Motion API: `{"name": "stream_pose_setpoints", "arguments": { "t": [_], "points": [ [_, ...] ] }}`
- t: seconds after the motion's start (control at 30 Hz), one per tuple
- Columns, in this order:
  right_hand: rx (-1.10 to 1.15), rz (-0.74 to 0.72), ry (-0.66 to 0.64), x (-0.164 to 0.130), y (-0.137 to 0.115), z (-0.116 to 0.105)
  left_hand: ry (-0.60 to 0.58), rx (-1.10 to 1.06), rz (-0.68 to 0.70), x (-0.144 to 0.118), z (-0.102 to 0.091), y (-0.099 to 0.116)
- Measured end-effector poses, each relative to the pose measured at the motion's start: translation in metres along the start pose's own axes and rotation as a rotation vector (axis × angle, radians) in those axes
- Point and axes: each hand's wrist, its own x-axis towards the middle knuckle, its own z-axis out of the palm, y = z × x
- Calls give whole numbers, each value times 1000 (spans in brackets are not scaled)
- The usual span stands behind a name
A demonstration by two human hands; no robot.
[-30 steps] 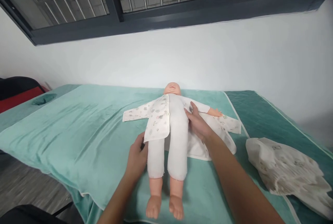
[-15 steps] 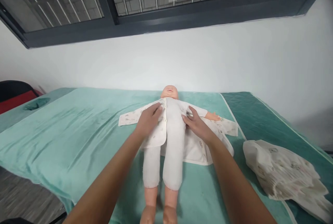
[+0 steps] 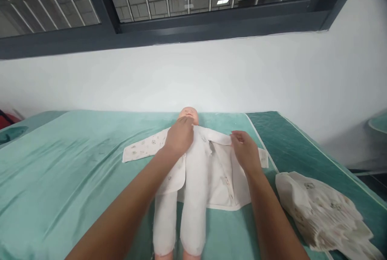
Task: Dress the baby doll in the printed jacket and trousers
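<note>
A baby doll (image 3: 196, 195) in white leggings and a white top lies on its back, head towards the wall. A small printed jacket (image 3: 145, 147) covers its arm and chest on the left; the jacket's other half is spread out under and beside the doll on the right. My left hand (image 3: 181, 135) is closed at the jacket's neck edge, just below the doll's chin; its fingertips are partly hidden. With bent fingers, my right hand (image 3: 245, 151) grips the end of the doll's outstretched arm (image 3: 220, 137), hiding the doll's hand. The jacket's loose sleeve (image 3: 263, 157) shows beyond my right hand.
A crumpled pile of white printed baby clothes (image 3: 323, 209) lies at the right. Light green cloth (image 3: 75, 179) covers the table, with a darker green strip (image 3: 290, 143) on the right. Behind stands a white wall (image 3: 211, 78) below a dark-framed window (image 3: 211, 26).
My left hand has moved up from the doll's chest to its neck. My right hand has gone from the doll's side out to its arm's end and closed there. The view has shifted slightly.
</note>
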Motion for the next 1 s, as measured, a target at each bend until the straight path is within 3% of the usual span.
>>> {"name": "stream_pose_setpoints", "arguments": {
  "t": [0.07,0.17,0.23,0.4,0.53,0.67,0.73,0.83,1.0],
  "points": [
    [-114,5,137,8,8,-3,-51,73,168,11,11,18],
    [-117,75,101,15,16,-3,-286,196,373,25,36,49],
    [-60,116,89,17,22,-5,-382,275,445,32,53,67],
    [-27,88,197,25,40,-26,-380,320,470,45,77,79],
    [-110,82,184,26,42,-39,-303,325,465,53,62,66],
    [-451,129,-55,16,26,-30,-289,341,438,51,39,58],
    [-511,124,-176,11,20,-24,-299,350,433,47,32,57],
    [-268,107,-198,9,16,-22,-297,367,417,41,28,58],
    [165,185,-68,14,11,-36,-304,427,406,36,28,57]
  ]
}}
